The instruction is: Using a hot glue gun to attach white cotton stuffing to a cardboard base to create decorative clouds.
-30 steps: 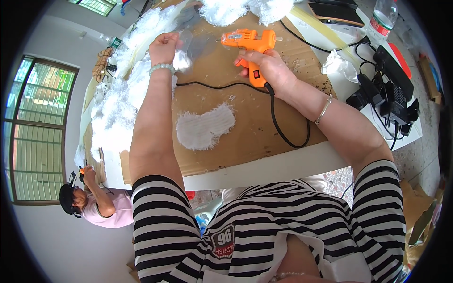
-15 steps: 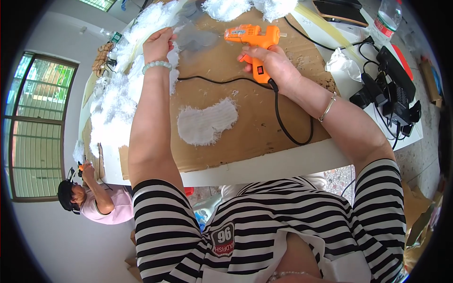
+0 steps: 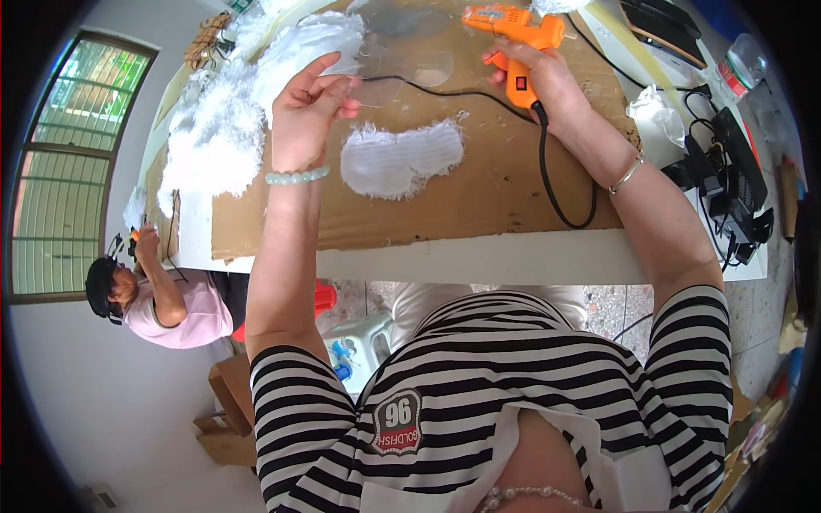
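My left hand (image 3: 312, 111) is raised over the cardboard. Its thumb and fingers pinch the edge of a thin, clear plastic piece (image 3: 432, 70) with a rounded, mask-like outline. In my right hand (image 3: 552, 85) is an orange hot glue gun (image 3: 516, 64), gripped by its handle with the nozzle pointing left. The gun's black cord (image 3: 545, 171) loops down over the cardboard. Between my arms lies a white fabric piece (image 3: 402, 161) with frayed edges and a curved, eye-mask shape; neither hand touches it.
Brown cardboard (image 3: 479, 201) covers the white table. Fluffy white pieces (image 3: 214, 141) are heaped at the left. Crumpled tissue (image 3: 654, 111), black adapters and cables (image 3: 718, 171) and a plastic bottle (image 3: 742, 64) stand at the right. Another person (image 3: 162, 299) works at the far left.
My left hand has come away from the white heap toward me, with the clear plastic piece now showing in its fingers. The glue gun stays in my right hand. The whole view has shifted.
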Tool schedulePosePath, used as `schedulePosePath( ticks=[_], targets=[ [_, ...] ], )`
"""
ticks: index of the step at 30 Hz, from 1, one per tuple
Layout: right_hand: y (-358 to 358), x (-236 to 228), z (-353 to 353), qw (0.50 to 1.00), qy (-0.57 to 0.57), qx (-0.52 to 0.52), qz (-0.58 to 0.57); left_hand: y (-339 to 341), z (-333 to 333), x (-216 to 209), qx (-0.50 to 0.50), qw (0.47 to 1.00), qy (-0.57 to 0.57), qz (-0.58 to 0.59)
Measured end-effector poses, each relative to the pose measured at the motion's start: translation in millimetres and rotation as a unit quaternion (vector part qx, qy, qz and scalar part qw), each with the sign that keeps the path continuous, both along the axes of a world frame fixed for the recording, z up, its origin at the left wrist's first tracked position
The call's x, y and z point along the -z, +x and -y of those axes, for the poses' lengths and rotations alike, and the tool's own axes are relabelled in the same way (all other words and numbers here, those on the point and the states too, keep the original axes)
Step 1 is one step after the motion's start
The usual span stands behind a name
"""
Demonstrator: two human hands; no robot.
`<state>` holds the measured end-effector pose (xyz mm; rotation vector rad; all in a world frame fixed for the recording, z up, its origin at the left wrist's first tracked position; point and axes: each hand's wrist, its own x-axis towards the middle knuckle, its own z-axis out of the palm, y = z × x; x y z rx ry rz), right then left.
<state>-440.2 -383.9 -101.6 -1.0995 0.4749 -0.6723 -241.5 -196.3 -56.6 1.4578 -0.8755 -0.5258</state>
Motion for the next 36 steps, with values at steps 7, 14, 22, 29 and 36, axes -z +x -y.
schedulePosePath(
  ticks=[7,14,22,29,36],
  targets=[
    [4,-4,-6,0.999,0.019,0.025,0.024,-10,-60,16,-0.016,0.999,-0.030,-0.036],
    [3,-5,-4,0.999,0.031,0.018,0.029,-23,-81,25,0.003,0.996,0.032,-0.079],
    [3,-9,-8,0.998,0.048,0.029,0.038,-38,-76,32,-0.013,0.992,0.090,-0.088],
    [3,-13,-18,0.996,-0.052,0.004,0.065,-42,-74,30,-0.037,0.991,0.102,-0.074],
    [-3,-25,-55,0.988,-0.029,-0.139,0.066,-41,-74,32,-0.046,0.990,0.108,-0.082]
  ],
)
